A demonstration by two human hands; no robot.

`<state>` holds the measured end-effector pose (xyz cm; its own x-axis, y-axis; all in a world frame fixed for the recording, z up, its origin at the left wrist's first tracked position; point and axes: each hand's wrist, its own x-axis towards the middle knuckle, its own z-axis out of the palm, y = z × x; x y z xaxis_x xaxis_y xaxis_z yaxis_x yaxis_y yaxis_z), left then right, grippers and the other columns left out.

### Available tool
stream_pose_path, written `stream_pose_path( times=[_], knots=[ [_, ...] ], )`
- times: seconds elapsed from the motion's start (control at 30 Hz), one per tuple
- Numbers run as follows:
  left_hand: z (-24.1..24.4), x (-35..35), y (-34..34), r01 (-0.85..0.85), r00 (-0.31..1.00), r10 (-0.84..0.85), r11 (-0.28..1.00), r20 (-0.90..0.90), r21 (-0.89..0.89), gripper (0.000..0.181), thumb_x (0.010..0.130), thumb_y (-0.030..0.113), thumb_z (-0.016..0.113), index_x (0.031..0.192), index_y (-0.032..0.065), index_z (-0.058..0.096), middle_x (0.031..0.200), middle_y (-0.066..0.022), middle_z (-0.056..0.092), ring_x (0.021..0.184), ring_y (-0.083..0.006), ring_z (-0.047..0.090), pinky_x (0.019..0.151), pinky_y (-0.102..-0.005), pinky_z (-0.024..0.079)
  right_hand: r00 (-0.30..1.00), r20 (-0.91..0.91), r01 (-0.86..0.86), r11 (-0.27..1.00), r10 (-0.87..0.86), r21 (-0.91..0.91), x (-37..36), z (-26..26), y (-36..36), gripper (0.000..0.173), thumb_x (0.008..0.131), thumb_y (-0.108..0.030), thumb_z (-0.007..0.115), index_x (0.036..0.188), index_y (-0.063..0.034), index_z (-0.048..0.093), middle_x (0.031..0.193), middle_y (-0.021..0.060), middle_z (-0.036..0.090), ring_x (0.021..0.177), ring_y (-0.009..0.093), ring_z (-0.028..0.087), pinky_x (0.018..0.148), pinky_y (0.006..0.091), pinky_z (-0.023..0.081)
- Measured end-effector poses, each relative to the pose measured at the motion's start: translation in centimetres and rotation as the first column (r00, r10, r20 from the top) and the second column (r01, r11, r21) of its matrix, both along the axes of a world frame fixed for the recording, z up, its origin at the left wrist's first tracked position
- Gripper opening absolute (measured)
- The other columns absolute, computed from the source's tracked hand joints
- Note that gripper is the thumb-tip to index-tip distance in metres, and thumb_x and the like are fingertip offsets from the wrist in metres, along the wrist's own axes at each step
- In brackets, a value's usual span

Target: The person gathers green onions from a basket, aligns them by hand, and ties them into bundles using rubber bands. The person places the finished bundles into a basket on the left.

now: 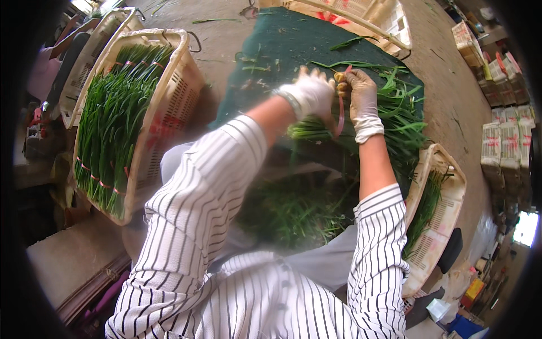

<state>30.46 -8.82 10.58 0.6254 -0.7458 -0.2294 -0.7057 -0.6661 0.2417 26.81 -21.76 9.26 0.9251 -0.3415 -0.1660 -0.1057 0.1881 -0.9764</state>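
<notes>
My right hand [363, 91], in a pale glove with yellowed fingertips, pinches a pink tie [341, 114]. The tie hangs from the fingers down to a bundle of green chive-like stalks [311, 129], whose cut ends point left. Beside it, my left hand [312, 91] is a blurred white glove held above the bundle, its fingers apart; its palm side is hidden. Loose green leaves [398, 106] spread to the right of my right hand. Under both hands lies a dark green cloth-covered surface [271, 55].
At left stands a cream plastic crate [178, 76] filled with tied bundles. Another crate [440, 229] at right holds some greens. A third crate [398, 25] is at the far edge. More greens [296, 212] lie below, between my knees. Stacked crates [506, 144] line the right side.
</notes>
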Motion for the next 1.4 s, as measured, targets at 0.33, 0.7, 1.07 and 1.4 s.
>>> stream_pose_path(
  times=[0.33, 0.7, 1.07, 1.4],
  knots=[
    [-5.7, -3.6, -2.5, -0.087, 0.954, 0.146, 0.971, 0.262, -0.223, 0.054, 0.078, 0.030, 0.067, 0.114, -0.0022, 0.045, 0.096, -0.0202, 0.063, 0.090, -0.0348, 0.063, 0.094, -0.0507, 0.043, 0.965, 0.220, 0.102, 0.976, -0.144, 0.194, -11.1, -0.7, 3.8, 0.015, 0.093, -0.016, 0.056, 0.086, -0.0040, 0.059, 0.076, 0.0040, 0.061, 0.059, 0.011, 0.055, 0.055, 0.0252, 0.047],
    [-4.4, -4.0, -4.5, 0.227, 0.801, -0.176, 0.974, 0.572, -0.019, 0.082, 0.081, 0.017, 0.061, 0.150, 0.0188, 0.017, 0.140, -0.0273, 0.039, 0.127, -0.0395, 0.044, 0.104, -0.0548, 0.033, 0.924, 0.352, 0.120, 0.987, -0.152, 0.112, -14.9, 0.2, 4.0, 0.011, 0.096, -0.008, 0.054, 0.088, -0.0004, 0.056, 0.079, 0.0025, 0.059, 0.071, 0.010, 0.055, 0.068, 0.0236, 0.047],
    [0.2, 0.6, -4.3, 0.091, 0.937, -0.138, 0.983, -0.320, -0.157, 0.119, 0.050, 0.025, 0.090, 0.149, 0.0157, 0.024, 0.111, -0.0140, 0.064, 0.100, -0.0260, 0.063, 0.087, -0.0345, 0.050, 0.986, 0.020, 0.130, 0.845, -0.164, 0.519, -19.4, -7.3, 3.6, 0.029, 0.092, -0.020, 0.061, 0.116, -0.0055, 0.053, 0.099, 0.0059, 0.063, 0.081, 0.016, 0.060, 0.075, 0.0293, 0.049],
    [-3.2, -19.5, 5.1, -0.676, 0.335, -0.397, 0.530, -0.854, -0.512, 0.104, 0.074, 0.005, 0.079, 0.152, 0.0166, 0.012, 0.144, -0.0084, 0.039, 0.129, -0.0185, 0.041, 0.102, -0.0341, 0.039, 0.990, 0.033, 0.101, 0.856, -0.136, 0.508, -26.4, -5.2, 5.1, 0.062, 0.080, -0.033, 0.073, 0.127, -0.0004, 0.048, 0.112, 0.0121, 0.059, 0.096, 0.022, 0.060, 0.077, 0.0342, 0.055]
  ],
)
